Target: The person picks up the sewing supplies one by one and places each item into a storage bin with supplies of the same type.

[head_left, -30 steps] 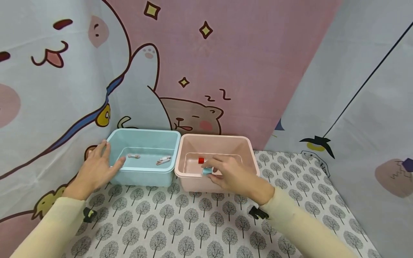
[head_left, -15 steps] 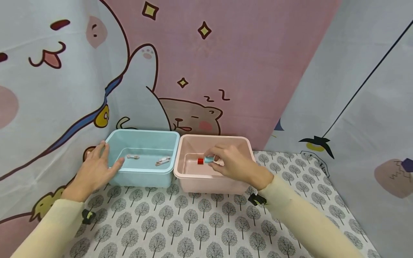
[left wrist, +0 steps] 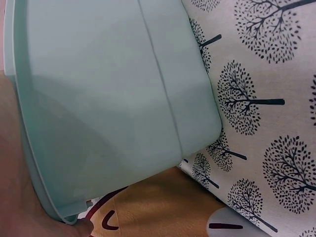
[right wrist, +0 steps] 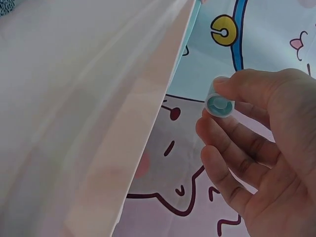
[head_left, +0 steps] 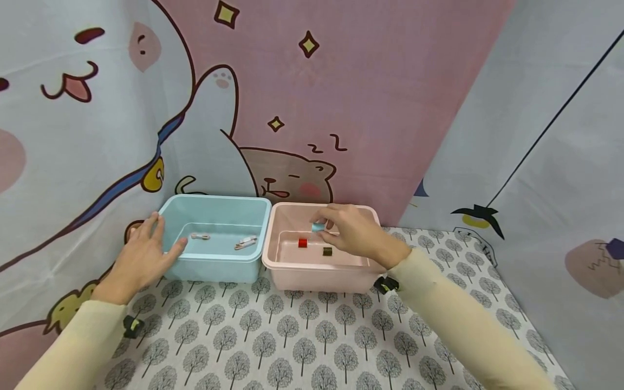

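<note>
Thumb and fingertips of my right hand [head_left: 355, 230] pinch a small light blue thread spool [head_left: 318, 227], held up over the pink bin [head_left: 312, 279]. The right wrist view shows the hollow round end of the spool [right wrist: 220, 105], and the other fingers are loosely bent. On the pink bin's floor lie a red spool [head_left: 303, 243] and a dark olive spool [head_left: 327, 251], apart from each other. My left hand [head_left: 141, 260] rests on the left rim of the light blue bin [head_left: 214, 269], fingers spread. In the left wrist view that bin's outer wall [left wrist: 108, 113] fills much of the frame.
Inside the blue bin lie a small pale looped item [head_left: 200, 236] and some slim whitish pieces [head_left: 246, 242], too small to identify. Both bins stand side by side on a tree-print cloth [head_left: 265, 346]. A cartoon-print curtain [head_left: 380, 97] rises right behind them.
My right hand has lifted the light blue spool up and away from the red one, and the olive spool has come into sight below. The left hand stays put.
</note>
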A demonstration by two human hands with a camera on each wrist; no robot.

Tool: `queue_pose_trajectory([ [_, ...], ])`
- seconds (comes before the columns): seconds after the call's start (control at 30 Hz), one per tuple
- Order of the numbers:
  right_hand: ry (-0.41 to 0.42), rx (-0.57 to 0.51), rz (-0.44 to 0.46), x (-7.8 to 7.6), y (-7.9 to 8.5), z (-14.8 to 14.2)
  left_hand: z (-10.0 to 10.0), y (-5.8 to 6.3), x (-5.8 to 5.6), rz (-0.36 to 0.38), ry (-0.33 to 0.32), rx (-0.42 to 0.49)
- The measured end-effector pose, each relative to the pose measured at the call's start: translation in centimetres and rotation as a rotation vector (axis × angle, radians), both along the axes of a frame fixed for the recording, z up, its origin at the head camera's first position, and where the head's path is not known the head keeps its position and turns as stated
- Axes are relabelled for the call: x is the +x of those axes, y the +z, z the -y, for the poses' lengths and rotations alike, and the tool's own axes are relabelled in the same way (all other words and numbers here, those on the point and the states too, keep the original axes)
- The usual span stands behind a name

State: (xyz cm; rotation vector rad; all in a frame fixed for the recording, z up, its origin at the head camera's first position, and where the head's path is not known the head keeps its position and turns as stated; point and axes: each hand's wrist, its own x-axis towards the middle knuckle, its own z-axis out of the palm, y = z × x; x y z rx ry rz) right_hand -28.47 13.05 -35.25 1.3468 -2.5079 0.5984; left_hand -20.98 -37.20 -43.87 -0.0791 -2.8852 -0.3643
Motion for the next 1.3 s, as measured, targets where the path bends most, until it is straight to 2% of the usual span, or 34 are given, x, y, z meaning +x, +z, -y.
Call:
queue_pose_trajectory([
  [0.33, -0.059, 0.031, 0.065, -2.1, 0.5, 0.3, 0.0, 0.0, 0.1, 0.001, 0.003, 0.015],
  [0.67, -0.051, 0.033, 0.09, -4.2, 0.8, 0.2, 0.0, 0.1, 0.0, 0.029, 0.009, 0.005],
  [1.0, -0.054, 0.023, 0.128, -5.3, 0.4, 0.4, 0.1, 0.1, 0.0, 0.02, 0.013, 0.003],
  [1.3, -0.129, 0.088, 0.133, -5.9, 0.2, 0.4, 0.2, 0.0, 0.0, 0.027, 0.013, 0.0],
])
